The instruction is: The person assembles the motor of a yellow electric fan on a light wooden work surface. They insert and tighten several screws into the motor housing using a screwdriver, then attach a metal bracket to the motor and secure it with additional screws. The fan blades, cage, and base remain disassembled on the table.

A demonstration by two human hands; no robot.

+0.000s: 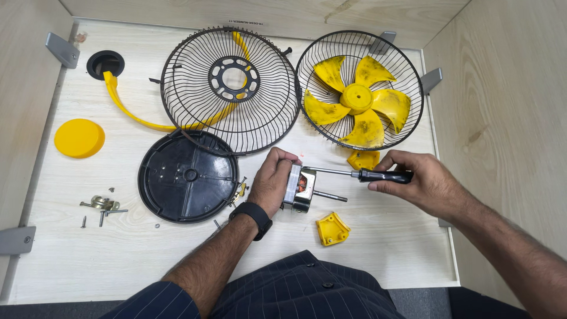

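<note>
The left hand (270, 180) is gripping a small fan motor (299, 188) on the pale wooden table (390, 236), fingers clamped around its metal body, with the shaft pointing right. The right hand (426, 183) is closing around the black handle of a screwdriver (360, 173), whose tip is meeting the motor's upper edge. A yellow plastic piece (332, 228) is lying just below the motor, and a black round base plate (188, 176) is sitting to the left.
</note>
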